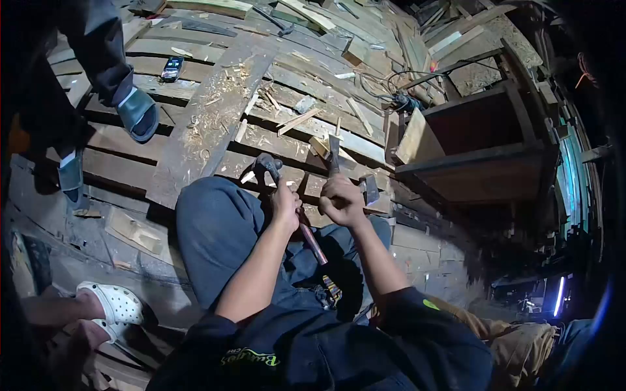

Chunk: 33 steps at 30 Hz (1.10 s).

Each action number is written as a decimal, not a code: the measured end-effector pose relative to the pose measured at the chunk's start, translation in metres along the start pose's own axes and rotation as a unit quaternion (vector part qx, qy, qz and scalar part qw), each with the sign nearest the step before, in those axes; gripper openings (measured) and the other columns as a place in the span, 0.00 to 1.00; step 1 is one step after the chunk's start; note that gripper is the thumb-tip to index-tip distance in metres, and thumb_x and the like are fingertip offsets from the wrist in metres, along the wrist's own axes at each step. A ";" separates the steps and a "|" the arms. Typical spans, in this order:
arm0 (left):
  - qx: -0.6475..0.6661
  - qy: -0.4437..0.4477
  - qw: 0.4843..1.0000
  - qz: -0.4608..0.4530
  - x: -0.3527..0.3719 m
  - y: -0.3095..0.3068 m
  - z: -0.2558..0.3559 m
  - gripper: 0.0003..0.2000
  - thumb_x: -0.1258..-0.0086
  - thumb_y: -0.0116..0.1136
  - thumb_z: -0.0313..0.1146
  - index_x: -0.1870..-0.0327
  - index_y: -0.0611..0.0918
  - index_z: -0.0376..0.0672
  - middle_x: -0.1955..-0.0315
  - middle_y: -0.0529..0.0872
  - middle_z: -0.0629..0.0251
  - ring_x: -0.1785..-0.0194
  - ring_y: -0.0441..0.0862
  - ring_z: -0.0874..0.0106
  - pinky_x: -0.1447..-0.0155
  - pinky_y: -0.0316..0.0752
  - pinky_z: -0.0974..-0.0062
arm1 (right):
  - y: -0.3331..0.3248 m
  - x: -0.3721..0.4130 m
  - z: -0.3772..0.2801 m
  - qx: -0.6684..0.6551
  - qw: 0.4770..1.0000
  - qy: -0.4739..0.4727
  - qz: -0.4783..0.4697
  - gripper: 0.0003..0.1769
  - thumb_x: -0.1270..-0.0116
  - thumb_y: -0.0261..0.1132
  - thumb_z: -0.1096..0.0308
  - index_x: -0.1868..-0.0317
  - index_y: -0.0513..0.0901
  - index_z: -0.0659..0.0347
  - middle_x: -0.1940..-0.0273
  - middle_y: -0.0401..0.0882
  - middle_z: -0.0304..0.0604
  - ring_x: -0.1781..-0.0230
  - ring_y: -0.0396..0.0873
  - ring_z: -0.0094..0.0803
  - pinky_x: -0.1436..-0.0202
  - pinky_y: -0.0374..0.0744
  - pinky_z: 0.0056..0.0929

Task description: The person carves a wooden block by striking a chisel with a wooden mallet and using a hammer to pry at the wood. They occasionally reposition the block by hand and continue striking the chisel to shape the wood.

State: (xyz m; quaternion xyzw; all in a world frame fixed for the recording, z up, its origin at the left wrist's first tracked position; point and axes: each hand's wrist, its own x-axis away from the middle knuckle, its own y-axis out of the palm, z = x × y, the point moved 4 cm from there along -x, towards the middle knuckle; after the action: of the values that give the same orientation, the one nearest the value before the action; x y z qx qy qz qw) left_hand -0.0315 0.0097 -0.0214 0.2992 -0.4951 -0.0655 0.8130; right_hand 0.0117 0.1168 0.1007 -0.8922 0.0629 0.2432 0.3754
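My left hand (285, 207) is closed round the handle of a hammer (314, 246). Its metal head sticks up above my fist, and the handle slants down over my lap. To the right, my right hand (342, 199) grips a chisel (334, 153), with the flat, wide blade pointing away from me. Wood pieces (321, 147) lie just beyond the blade, partly hidden by it. Beside my right hand is a dark, flat metal piece (370, 189) whose kind I cannot make out. The hammer head and chisel are apart.
Gapped wooden planks (215, 124) carry shavings and scraps. A phone (172, 69) lies at the upper left. Another person's slippered foot (138, 114) and someone's white clogs (114, 303) are on the left. A wooden box frame (476, 153) stands at right; brown trousers (521, 339) show at lower right.
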 end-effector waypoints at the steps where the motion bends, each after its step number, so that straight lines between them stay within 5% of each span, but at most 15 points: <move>1: 0.016 -0.015 1.000 0.002 0.001 0.000 0.001 0.15 0.31 0.44 0.49 0.75 0.66 0.50 0.87 0.60 0.78 0.87 0.55 0.83 0.82 0.48 0.81 | -0.004 0.002 0.002 -0.027 0.997 0.008 0.073 0.07 0.52 0.64 0.76 0.82 0.73 0.64 0.78 0.75 0.43 0.74 0.74 0.35 0.62 0.72 0.31; 3: 0.027 -0.015 1.000 -0.008 -0.001 -0.002 -0.002 0.15 0.31 0.44 0.49 0.75 0.66 0.50 0.87 0.59 0.77 0.87 0.55 0.83 0.83 0.50 0.81 | -0.028 0.003 0.007 -0.180 0.947 0.165 0.209 0.06 0.43 0.60 0.76 0.77 0.74 0.66 0.76 0.77 0.46 0.72 0.75 0.35 0.62 0.73 0.30; 6: 0.061 -0.021 0.998 -0.003 -0.002 0.000 -0.003 0.13 0.32 0.47 0.45 0.71 0.66 0.48 0.86 0.60 0.76 0.87 0.57 0.82 0.82 0.56 0.80 | -0.081 -0.011 -0.005 -0.322 0.858 0.151 0.371 0.09 0.41 0.57 0.70 0.75 0.71 0.66 0.78 0.72 0.47 0.74 0.72 0.36 0.66 0.73 0.32; 7: 0.063 -0.019 0.998 -0.005 0.000 0.003 -0.002 0.13 0.32 0.47 0.45 0.71 0.66 0.48 0.86 0.60 0.76 0.87 0.57 0.82 0.82 0.56 0.80 | -0.096 -0.013 -0.018 -0.305 0.869 0.114 0.374 0.11 0.40 0.55 0.67 0.77 0.70 0.65 0.80 0.70 0.47 0.75 0.71 0.37 0.65 0.71 0.33; 9: 0.022 0.023 0.999 0.016 0.005 0.006 -0.001 0.10 0.34 0.50 0.41 0.68 0.66 0.47 0.82 0.63 0.74 0.85 0.60 0.81 0.81 0.60 0.79 | -0.113 0.003 -0.032 -0.333 0.861 0.119 0.366 0.13 0.41 0.54 0.65 0.78 0.69 0.65 0.83 0.67 0.46 0.77 0.69 0.37 0.63 0.70 0.33; 12: 0.025 0.010 1.000 0.004 0.004 0.004 -0.006 0.09 0.36 0.52 0.36 0.65 0.65 0.47 0.80 0.65 0.72 0.84 0.63 0.80 0.79 0.63 0.78 | -0.101 0.027 -0.075 -0.248 0.931 0.099 0.249 0.16 0.40 0.56 0.63 0.80 0.68 0.65 0.83 0.69 0.47 0.79 0.69 0.37 0.64 0.69 0.34; 18: 0.107 -0.002 0.994 -0.017 0.001 0.000 -0.001 0.07 0.35 0.50 0.34 0.73 0.68 0.47 0.87 0.62 0.76 0.86 0.60 0.82 0.81 0.61 0.81 | -0.027 0.077 -0.107 -0.088 0.990 0.095 0.053 0.07 0.48 0.61 0.73 0.80 0.75 0.65 0.78 0.78 0.45 0.74 0.78 0.36 0.57 0.73 0.37; 23: 0.076 0.013 0.997 0.002 -0.001 -0.004 -0.005 0.05 0.34 0.48 0.31 0.70 0.68 0.46 0.86 0.64 0.75 0.86 0.60 0.83 0.82 0.58 0.83 | -0.005 0.095 -0.120 -0.121 0.964 0.146 -0.186 0.06 0.45 0.65 0.69 0.71 0.78 0.62 0.70 0.78 0.45 0.65 0.77 0.42 0.53 0.72 0.36; 26: 0.071 0.017 0.997 -0.013 0.006 -0.001 -0.001 0.05 0.34 0.48 0.31 0.71 0.67 0.46 0.86 0.64 0.75 0.86 0.60 0.83 0.82 0.59 0.83 | -0.041 0.092 -0.124 -0.132 0.966 0.180 -0.128 0.10 0.41 0.62 0.65 0.68 0.79 0.65 0.64 0.81 0.46 0.59 0.79 0.41 0.51 0.73 0.35; 28: 0.068 0.016 0.998 -0.006 0.003 -0.002 -0.001 0.07 0.34 0.47 0.31 0.74 0.66 0.47 0.86 0.64 0.76 0.86 0.60 0.83 0.82 0.59 0.84 | -0.077 0.060 -0.145 -0.197 0.970 0.142 0.004 0.17 0.37 0.58 0.59 0.67 0.80 0.69 0.65 0.81 0.51 0.63 0.79 0.42 0.54 0.74 0.39; 32: 0.050 0.015 0.998 -0.029 -0.007 -0.004 -0.006 0.10 0.34 0.46 0.30 0.77 0.63 0.48 0.86 0.60 0.76 0.86 0.57 0.82 0.82 0.57 0.83 | -0.115 -0.004 -0.220 -0.270 0.955 -0.053 0.107 0.39 0.34 0.44 0.36 0.67 0.82 0.68 0.67 0.82 0.52 0.67 0.80 0.41 0.54 0.73 0.41; 33: 0.042 0.010 0.998 -0.036 -0.008 -0.004 -0.006 0.11 0.34 0.47 0.30 0.77 0.63 0.48 0.86 0.60 0.76 0.86 0.57 0.82 0.82 0.57 0.83 | -0.120 -0.021 -0.237 -0.274 0.956 -0.094 0.053 0.33 0.30 0.41 0.41 0.66 0.80 0.62 0.69 0.82 0.52 0.68 0.80 0.41 0.50 0.69 0.42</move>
State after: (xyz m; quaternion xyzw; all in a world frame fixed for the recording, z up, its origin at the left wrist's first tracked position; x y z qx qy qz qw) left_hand -0.0295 0.0123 -0.0319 0.3516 -0.4781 -0.0705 0.8017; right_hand 0.1206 0.0345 0.3297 -0.9293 0.0054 0.3534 0.1071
